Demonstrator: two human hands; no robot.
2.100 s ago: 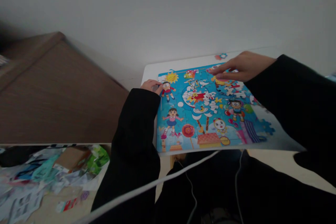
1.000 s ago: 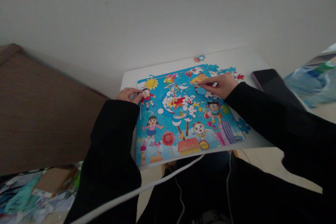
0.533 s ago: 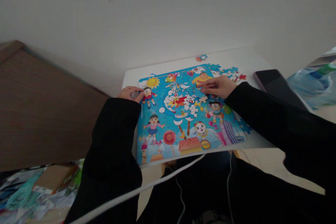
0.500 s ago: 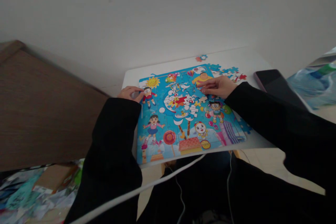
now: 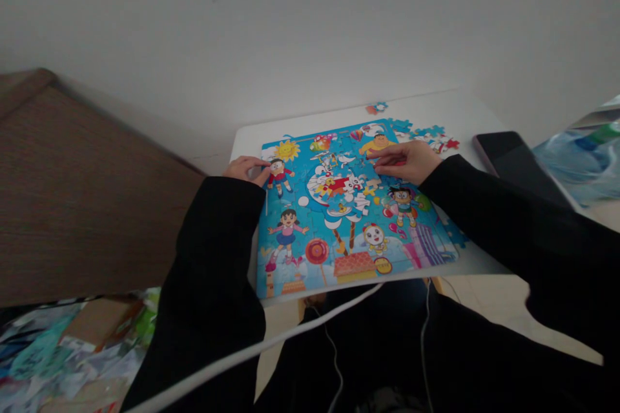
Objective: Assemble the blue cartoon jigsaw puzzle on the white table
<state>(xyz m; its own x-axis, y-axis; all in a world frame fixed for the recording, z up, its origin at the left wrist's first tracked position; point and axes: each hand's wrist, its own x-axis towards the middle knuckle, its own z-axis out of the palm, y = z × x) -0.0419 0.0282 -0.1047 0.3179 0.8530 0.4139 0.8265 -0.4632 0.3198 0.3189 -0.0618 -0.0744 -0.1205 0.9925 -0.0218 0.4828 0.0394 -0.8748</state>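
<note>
The jigsaw puzzle [image 5: 334,226] is partly hidden beneath the right hand [image 5: 404,162]; the loose pieces [image 5: 431,132] are too small to be told apart; the crumpled papers [image 5: 72,355] are blurred and cut off by the lower-left edge; the plastic bag [image 5: 571,164] is cut off on the right

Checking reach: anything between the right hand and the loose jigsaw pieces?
Nothing visible. The right hand rests on the jigsaw puzzle; the loose pieces lie just past it, the phone off to their right.

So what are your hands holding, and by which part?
The left hand rests on the jigsaw puzzle's edge, holding nothing visible. The right hand is over the puzzle; I can't tell if it pinches a piece.
</note>
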